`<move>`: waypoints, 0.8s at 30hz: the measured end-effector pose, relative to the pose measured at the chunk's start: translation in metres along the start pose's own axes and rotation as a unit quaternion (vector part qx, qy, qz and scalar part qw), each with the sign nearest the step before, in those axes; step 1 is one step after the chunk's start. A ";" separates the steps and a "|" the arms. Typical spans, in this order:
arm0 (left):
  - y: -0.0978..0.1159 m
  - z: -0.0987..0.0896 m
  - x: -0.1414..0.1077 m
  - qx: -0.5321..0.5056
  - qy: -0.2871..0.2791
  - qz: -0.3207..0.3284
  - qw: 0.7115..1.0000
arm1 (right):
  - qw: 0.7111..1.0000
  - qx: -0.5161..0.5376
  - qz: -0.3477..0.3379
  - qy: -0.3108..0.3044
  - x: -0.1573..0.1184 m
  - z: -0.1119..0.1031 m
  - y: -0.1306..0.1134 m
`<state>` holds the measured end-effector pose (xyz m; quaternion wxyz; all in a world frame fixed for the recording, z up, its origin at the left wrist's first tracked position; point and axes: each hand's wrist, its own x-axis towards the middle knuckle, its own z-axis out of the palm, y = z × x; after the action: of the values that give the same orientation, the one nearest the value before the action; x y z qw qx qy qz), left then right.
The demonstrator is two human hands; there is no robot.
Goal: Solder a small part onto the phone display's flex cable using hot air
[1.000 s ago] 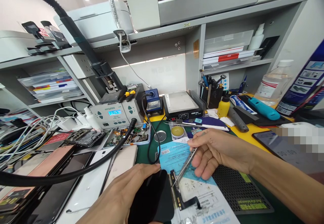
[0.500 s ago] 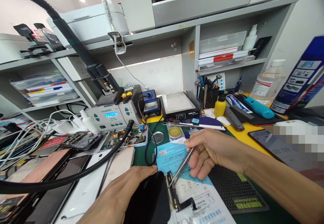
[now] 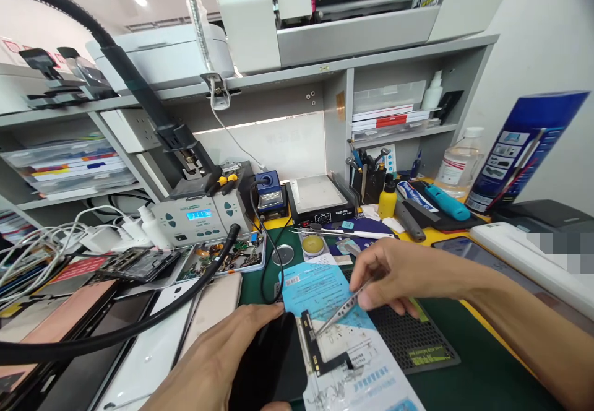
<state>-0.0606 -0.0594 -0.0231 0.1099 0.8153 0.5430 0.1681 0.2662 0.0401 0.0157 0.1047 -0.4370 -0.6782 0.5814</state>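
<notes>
As right hand point(image 3: 388, 278) pinches tweezers point(image 3: 342, 311), left hand point(image 3: 218, 355) wide around panel point(image 3: 273, 361)

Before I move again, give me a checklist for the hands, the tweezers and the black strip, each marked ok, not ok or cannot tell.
1. Left hand steadying the panel: ok, fingers at its far edge, thumb at its near end.
2. Tweezers in the right hand's grip: ok.
3. Tweezer tips at the strip: ok for position; actual contact, cannot tell.
4. Strip fully joined to the panel: cannot tell, the joint is too small to read.
5. Sheet free of debris: not ok, dark specks and scraps lie by the strip.
6. Hose clear of both hands: ok.
</notes>
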 end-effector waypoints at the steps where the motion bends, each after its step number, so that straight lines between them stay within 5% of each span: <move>1: -0.001 0.001 0.000 -0.004 0.004 0.002 1.000 | 0.999 -0.038 -0.008 0.011 -0.006 0.001 0.001; 6: -0.003 0.005 -0.004 -0.011 -0.003 0.007 1.000 | 0.983 -0.148 -0.067 0.085 -0.021 0.013 0.008; 11: -0.012 0.009 -0.008 -0.010 -0.008 0.003 1.000 | 0.985 -0.126 -0.071 0.097 -0.025 0.023 0.018; 24: 0.000 -0.005 -0.003 -0.034 -0.140 -0.072 0.987 | 0.986 -0.132 -0.013 0.103 -0.029 0.035 0.016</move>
<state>-0.0634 -0.0622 -0.0185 0.2247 0.7854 0.5733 0.0626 0.2683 -0.0054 0.0013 0.1235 -0.4957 -0.7402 0.4372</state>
